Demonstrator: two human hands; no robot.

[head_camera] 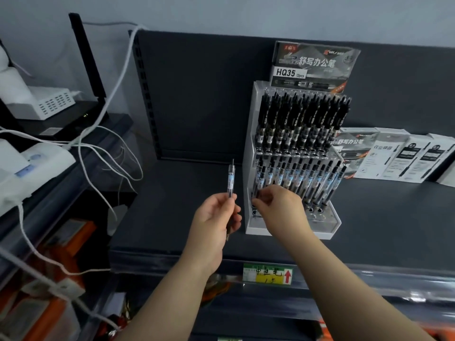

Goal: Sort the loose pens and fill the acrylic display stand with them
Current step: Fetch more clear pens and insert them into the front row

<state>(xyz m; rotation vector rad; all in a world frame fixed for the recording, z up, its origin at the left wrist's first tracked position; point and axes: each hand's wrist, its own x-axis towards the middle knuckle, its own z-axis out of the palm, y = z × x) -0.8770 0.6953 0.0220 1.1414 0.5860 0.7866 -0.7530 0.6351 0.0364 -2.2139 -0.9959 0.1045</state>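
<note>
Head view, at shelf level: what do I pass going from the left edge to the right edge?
White printer → white cables → left hand gripping an upright pen → acrylic display stand, with the right hand at its lower row → flat pen boxes.

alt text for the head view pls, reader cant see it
A person's left hand holds a clear pen upright while the right hand pinches a second pen at the lower row of an acrylic display stand, nearly full of pens, on a dark shelf.
</note>
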